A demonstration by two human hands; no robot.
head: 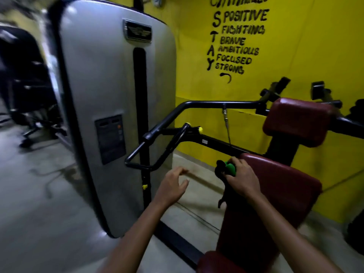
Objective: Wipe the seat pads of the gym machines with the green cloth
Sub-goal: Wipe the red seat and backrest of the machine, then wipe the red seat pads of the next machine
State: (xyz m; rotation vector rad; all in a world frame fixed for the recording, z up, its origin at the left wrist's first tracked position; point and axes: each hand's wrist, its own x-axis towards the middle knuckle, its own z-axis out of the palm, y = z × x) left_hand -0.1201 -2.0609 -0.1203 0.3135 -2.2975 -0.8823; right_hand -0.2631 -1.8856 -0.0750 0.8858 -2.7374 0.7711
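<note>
A dark red seat pad (279, 186) of a gym machine lies in front of me on the right. My right hand (241, 178) grips a bunched green cloth (230, 168) at the pad's near left edge; dark fabric hangs below the hand. A second red pad (295, 121) stands upright behind it, and the corner of a third red pad (214, 261) shows at the bottom. My left hand (173, 186) hovers in the air left of the seat, fingers loosely spread, holding nothing.
A tall grey weight-stack cover (110, 115) stands on the left with black tubular handles (157, 146) reaching toward the seat. A yellow wall (315, 46) with black lettering is behind. Grey floor (39, 213) stretches left; more dark equipment (25, 85) stands far left.
</note>
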